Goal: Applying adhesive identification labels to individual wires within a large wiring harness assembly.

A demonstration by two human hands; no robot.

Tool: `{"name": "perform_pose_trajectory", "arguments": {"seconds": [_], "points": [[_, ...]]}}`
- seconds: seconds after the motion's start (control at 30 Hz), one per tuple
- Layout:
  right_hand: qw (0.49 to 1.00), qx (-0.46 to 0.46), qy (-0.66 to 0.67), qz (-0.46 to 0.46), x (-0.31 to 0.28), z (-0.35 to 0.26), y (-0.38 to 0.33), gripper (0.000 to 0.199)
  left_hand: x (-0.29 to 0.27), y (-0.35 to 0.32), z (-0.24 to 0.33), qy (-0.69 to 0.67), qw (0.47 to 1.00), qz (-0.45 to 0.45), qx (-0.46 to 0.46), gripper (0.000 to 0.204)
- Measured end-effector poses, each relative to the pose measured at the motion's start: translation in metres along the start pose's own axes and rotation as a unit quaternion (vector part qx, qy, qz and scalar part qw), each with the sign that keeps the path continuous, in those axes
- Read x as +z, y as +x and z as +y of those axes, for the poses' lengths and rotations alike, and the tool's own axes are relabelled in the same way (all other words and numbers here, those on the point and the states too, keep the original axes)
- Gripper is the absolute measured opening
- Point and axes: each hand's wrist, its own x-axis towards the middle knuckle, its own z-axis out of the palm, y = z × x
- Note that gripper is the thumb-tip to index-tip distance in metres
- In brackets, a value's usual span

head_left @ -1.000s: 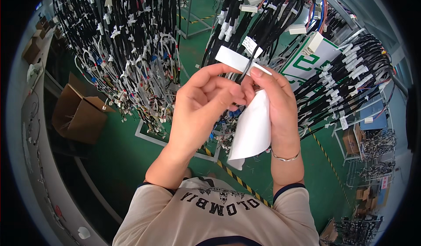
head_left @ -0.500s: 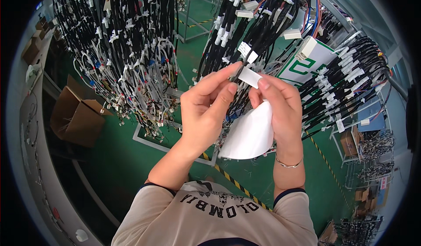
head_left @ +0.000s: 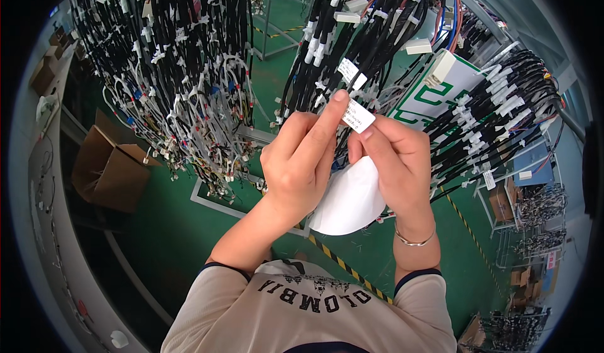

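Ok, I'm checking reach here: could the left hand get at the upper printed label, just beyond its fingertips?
Probably yes: the upper label shows mostly uncovered just beyond the left hand, with nothing obvious blocking it, though depth is hard to judge.

Smooth matt paper sheet [head_left: 347, 203], shiny metal bracelet [head_left: 413, 243]

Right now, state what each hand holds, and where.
Left hand: the printed label, by its left end. Right hand: the white sheet, by its upper right edge.
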Motion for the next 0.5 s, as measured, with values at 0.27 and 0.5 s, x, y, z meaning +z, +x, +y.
{"name": "perform_pose_trajectory", "arguments": {"seconds": [0.27, 0.5], "points": [[1.0, -0.017, -0.026, 0.004, 0.0005, 0.0008, 0.0006, 0.022, 0.0015, -0.0001, -0.0018, 0.025, 1.0, 0.001, 0.017, 0.058], [1.0, -0.028, -0.012, -0.004, -0.0007, 0.0066, 0.0032, 0.02, 0.002, -0.0008, -0.0057, 0.001, 1.0, -0.007, 0.013, 0.058]]}}
